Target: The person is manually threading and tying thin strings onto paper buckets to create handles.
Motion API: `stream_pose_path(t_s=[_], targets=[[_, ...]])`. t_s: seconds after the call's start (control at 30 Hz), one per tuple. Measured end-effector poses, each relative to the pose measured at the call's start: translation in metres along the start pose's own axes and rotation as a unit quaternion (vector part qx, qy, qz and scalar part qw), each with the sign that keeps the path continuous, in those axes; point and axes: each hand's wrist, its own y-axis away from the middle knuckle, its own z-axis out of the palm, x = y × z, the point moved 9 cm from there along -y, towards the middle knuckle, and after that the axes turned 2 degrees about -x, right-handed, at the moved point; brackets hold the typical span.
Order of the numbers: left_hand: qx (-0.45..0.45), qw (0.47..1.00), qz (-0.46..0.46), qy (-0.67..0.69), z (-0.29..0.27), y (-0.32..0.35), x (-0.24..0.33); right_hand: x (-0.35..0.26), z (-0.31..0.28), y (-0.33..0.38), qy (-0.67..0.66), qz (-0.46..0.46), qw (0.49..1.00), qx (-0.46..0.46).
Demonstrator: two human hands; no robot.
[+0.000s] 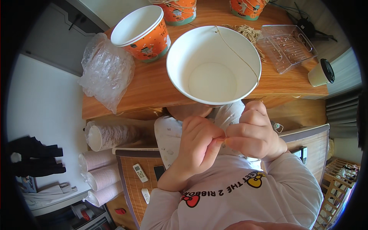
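Note:
My left hand point(200, 141) and my right hand point(251, 132) meet in front of my chest, just below the table's near edge. Thumbs and forefingers of both are pinched tip to tip. Whatever sits between them is too small or too hidden to name. Right beyond my hands, a large paper bucket point(212, 82) stands at the table edge, its white inside facing up. A thin tan cord point(238, 53) runs from a hole at its far rim across the opening to the right rim. Neither hand touches the bucket.
On the wooden table point(153, 94) are stacked orange buckets point(147, 46), a crumpled plastic bag point(105, 69), bundled cords point(249, 34), a clear tray point(285, 48) with small pieces, and a lidded cup point(321, 73). Bagged bucket stacks point(101, 178) lie left; remotes point(140, 172) rest beside me.

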Motion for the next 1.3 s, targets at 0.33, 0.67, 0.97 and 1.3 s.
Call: stream_pose_path(t_s=[0.33,0.67,0.97,1.3], targets=[[0.002,0.999,0.028,0.025,-0.004,-0.001,0.003,0.004,0.007,-0.007,-0.047,0.019,0.998,-0.036],[0.118,0.985,-0.115,0.048,-0.021,0.002,-0.034,0.017,-0.019,-0.016,0.013,0.105,0.994,0.039],[0.129,0.984,-0.123,0.029,-0.019,-0.002,-0.037,0.022,-0.019,-0.013,0.007,0.107,0.992,0.059],[0.152,0.982,-0.109,0.031,-0.017,-0.008,-0.038,0.019,-0.013,-0.029,0.171,0.117,0.978,0.038]])
